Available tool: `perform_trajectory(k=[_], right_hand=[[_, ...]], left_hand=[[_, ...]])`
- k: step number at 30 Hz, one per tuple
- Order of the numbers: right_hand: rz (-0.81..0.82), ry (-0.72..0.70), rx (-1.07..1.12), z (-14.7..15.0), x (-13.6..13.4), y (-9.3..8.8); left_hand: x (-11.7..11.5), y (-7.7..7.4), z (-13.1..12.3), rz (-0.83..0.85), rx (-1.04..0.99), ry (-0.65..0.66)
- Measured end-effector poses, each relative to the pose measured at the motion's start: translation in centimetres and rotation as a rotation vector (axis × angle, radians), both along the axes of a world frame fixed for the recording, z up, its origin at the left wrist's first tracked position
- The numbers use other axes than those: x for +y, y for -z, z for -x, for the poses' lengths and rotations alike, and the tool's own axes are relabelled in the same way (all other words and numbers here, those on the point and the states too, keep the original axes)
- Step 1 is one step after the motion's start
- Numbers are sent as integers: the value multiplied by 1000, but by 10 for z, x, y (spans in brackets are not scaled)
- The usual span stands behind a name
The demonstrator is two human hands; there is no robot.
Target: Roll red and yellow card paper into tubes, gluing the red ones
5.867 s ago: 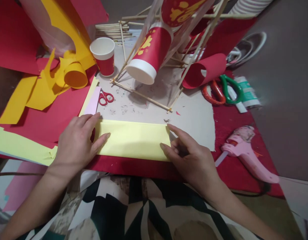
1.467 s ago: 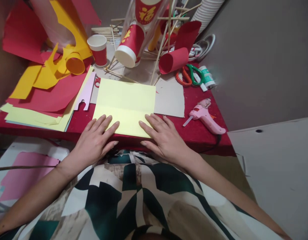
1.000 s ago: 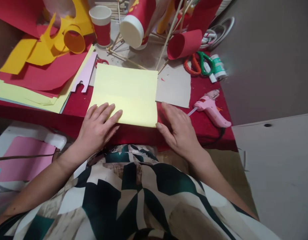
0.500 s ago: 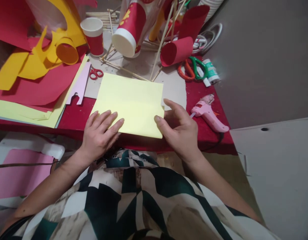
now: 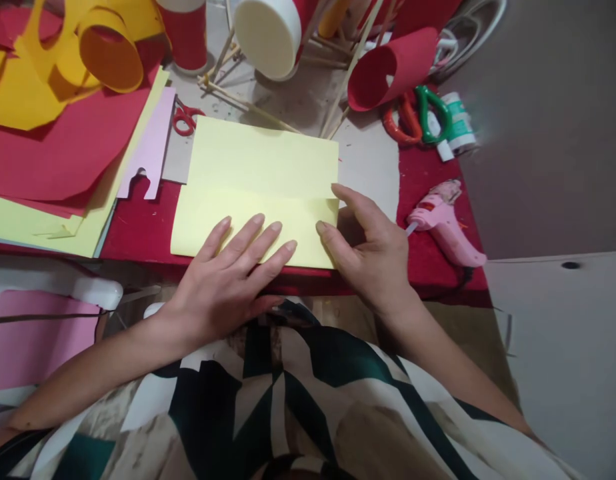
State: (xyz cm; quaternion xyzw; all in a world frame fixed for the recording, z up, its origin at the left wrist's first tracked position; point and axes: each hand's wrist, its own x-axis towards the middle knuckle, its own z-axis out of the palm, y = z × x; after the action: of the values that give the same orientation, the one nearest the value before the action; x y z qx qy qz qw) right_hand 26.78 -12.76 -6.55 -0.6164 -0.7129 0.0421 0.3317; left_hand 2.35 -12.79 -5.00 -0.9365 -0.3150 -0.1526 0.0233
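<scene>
A sheet of light yellow paper (image 5: 268,160) lies at the front edge of the table. Across it runs a crease, and its near part looks folded over as a flap. My left hand (image 5: 228,280) rests flat on this near part with its fingers spread, holding nothing. At the right edge, my right hand (image 5: 375,250) grips the yellow paper, thumb on top and index finger along the side by the crease. The other fingers of that hand are mostly hidden.
Red-handled scissors (image 5: 185,120) lie beyond the paper's left corner. A stick frame (image 5: 253,107), paper cups (image 5: 268,40) and a red paper tube (image 5: 393,70) stand behind. A pink glue gun (image 5: 445,223) is at right, coloured sheets (image 5: 63,157) at left.
My left hand has slid right along the near part of the paper, its fingers more spread. The crease shows more clearly. My right hand keeps its place at the edge; the view has shifted.
</scene>
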Motion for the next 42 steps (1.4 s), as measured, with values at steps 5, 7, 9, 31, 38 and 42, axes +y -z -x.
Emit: perform_trajectory(k=[5,7,9,31,38,42], right_hand=[[-56,-6,-143,-2,-5,-9],[-152,-34,-181,0,-13,-16],[-198,-148,-206,6,-23,-21],[23,-396,-522,27,-42,8],[78,-292,-521,10,-52,8],[110,-228,-514,2,-60,10]], left_hand=[[4,7,-7,46,72,21],[4,7,-6,57,86,28],[3,6,-5,64,103,39],[10,7,32,17,175,-137],[8,10,66,39,121,-250],[7,10,84,34,96,-315]])
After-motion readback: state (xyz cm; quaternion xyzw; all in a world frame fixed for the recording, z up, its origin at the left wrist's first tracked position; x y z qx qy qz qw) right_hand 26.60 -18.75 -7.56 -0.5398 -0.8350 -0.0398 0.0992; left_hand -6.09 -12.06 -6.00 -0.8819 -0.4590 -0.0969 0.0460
